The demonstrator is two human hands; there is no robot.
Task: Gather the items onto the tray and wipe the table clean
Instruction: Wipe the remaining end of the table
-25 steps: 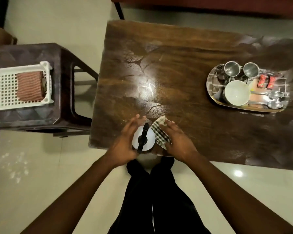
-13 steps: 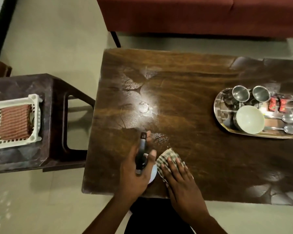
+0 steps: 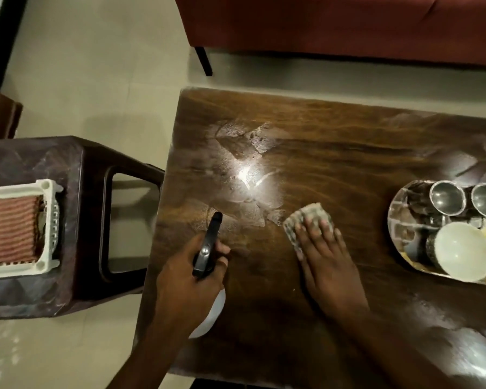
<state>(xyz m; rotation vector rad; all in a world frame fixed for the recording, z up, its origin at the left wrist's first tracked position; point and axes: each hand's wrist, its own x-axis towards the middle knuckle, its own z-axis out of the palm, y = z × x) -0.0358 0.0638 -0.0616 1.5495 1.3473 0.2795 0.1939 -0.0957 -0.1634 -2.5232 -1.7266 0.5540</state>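
My left hand (image 3: 185, 284) grips a white spray bottle with a black trigger head (image 3: 208, 248), its nozzle pointing at the wet, shiny patch on the dark wooden table (image 3: 334, 153). Flat on a checked cloth (image 3: 306, 217), my right hand (image 3: 326, 259) presses it onto the tabletop just right of the wet patch. At the table's right end a steel tray (image 3: 396, 220) holds two steel cups (image 3: 446, 197), a white bowl (image 3: 460, 251) and other items cut off by the frame edge.
A dark plastic stool (image 3: 76, 226) stands left of the table and carries a white basket (image 3: 47, 220) with a striped red cloth inside. A red sofa (image 3: 334, 23) runs along the far side. The floor is pale tile.
My left hand took the spray bottle off the near table edge and aimed it at the table. The right hand slid the cloth forward and to the right. The camera moved closer.
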